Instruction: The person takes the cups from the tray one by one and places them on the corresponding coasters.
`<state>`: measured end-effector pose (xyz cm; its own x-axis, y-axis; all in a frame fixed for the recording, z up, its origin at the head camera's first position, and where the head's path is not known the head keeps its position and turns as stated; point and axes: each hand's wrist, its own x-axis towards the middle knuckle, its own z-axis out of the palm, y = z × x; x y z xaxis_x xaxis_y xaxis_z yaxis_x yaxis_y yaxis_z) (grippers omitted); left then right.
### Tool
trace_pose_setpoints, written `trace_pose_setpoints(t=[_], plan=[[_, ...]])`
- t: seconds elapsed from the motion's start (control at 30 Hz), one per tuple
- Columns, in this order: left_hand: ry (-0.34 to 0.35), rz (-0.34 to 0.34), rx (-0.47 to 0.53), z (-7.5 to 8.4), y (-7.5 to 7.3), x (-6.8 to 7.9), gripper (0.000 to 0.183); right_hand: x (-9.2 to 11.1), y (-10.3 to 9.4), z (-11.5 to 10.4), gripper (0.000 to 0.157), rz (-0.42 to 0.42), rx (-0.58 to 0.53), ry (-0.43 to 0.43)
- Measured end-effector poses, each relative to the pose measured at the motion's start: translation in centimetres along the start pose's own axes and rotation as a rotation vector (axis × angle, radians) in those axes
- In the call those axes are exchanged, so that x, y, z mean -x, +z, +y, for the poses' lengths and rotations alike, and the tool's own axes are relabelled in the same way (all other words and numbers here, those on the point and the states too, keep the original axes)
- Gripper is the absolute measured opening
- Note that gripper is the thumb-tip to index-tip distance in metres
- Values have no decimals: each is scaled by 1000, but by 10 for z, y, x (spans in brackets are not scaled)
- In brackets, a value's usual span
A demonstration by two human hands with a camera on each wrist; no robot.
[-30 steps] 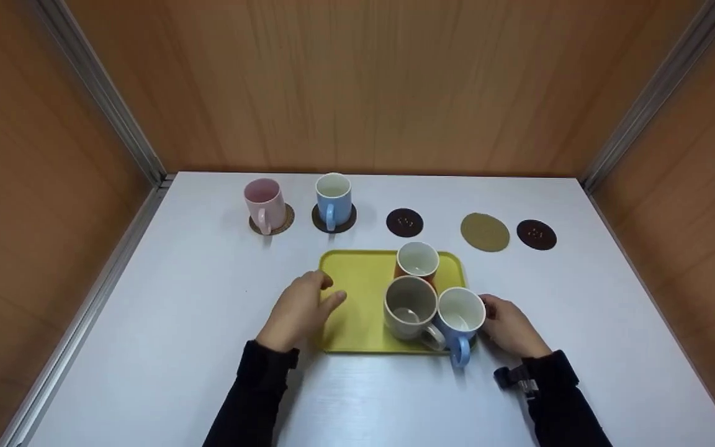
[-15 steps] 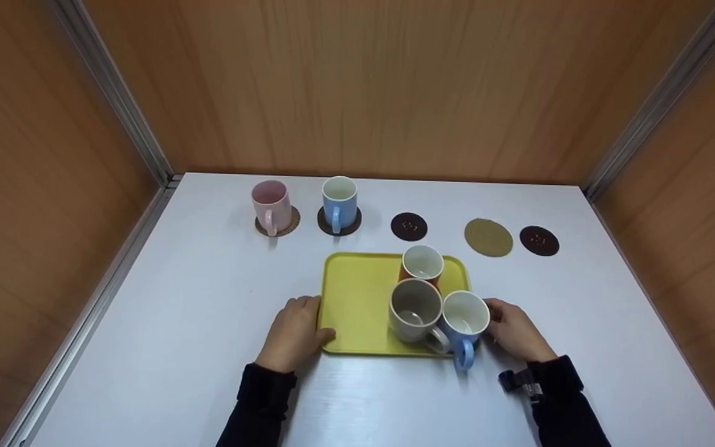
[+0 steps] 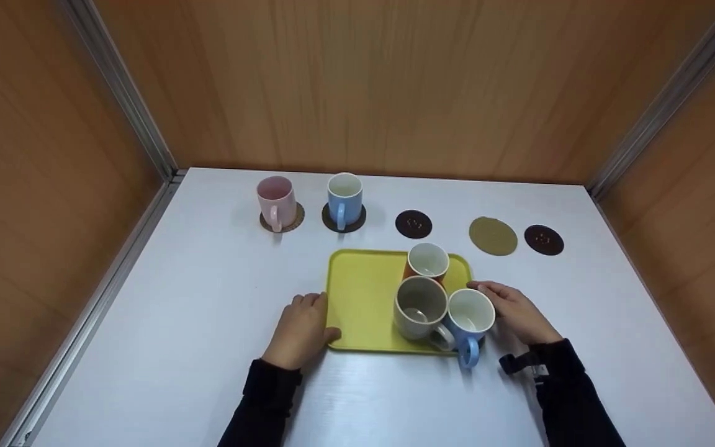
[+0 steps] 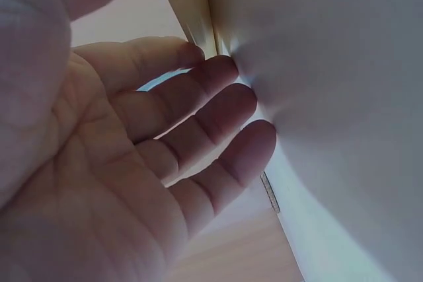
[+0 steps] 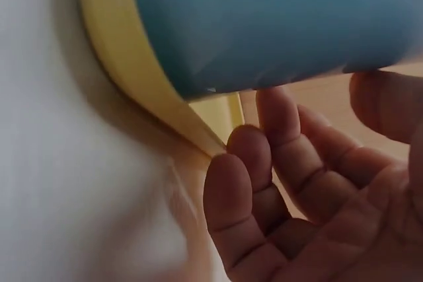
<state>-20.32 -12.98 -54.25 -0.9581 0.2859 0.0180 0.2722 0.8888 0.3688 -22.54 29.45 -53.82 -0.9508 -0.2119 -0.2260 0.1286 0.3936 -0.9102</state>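
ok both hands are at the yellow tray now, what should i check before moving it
1. Left hand at the tray's left edge: ok, it lies against that side.
2. Right hand gripping the right edge: cannot tell; it is there, beside the near blue mug, but no firm hold shows.
3. Orange mug, grey mug and near blue mug upright: ok.
4. Load balanced: not ok, all three crowd the right half.
5. Near blue mug's handle inside the tray: not ok, it sticks out past the near edge.
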Motion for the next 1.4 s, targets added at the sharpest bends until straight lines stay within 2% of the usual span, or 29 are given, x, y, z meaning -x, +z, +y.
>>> trace_pose_setpoints(t=[0.3, 0.43, 0.57, 0.7, 0.9, 1.17, 1.4], plan=[[-6, -5, -1, 0, 2, 0, 75, -16, -12, -14, 55, -125, 135, 40], [0, 7, -2, 0, 2, 1, 74, -23, -14, -19, 58, -209, 140, 68], [11, 15, -2, 0, 3, 2, 75, -27, -15, -19, 60, -254, 155, 80], [12, 22, -12, -1, 3, 1, 74, -32, -12, -18, 62, -269, 129, 68], [4, 20, -6, -1, 2, 1, 74, -38, -10, -18, 63, -257, 150, 40], [9, 20, -26, 0, 1, 0, 74, -33, -12, -13, 61, -245, 143, 55], [-3, -1, -9, -1, 1, 0, 75, -38, -13, -22, 62, -289, 186, 38]])
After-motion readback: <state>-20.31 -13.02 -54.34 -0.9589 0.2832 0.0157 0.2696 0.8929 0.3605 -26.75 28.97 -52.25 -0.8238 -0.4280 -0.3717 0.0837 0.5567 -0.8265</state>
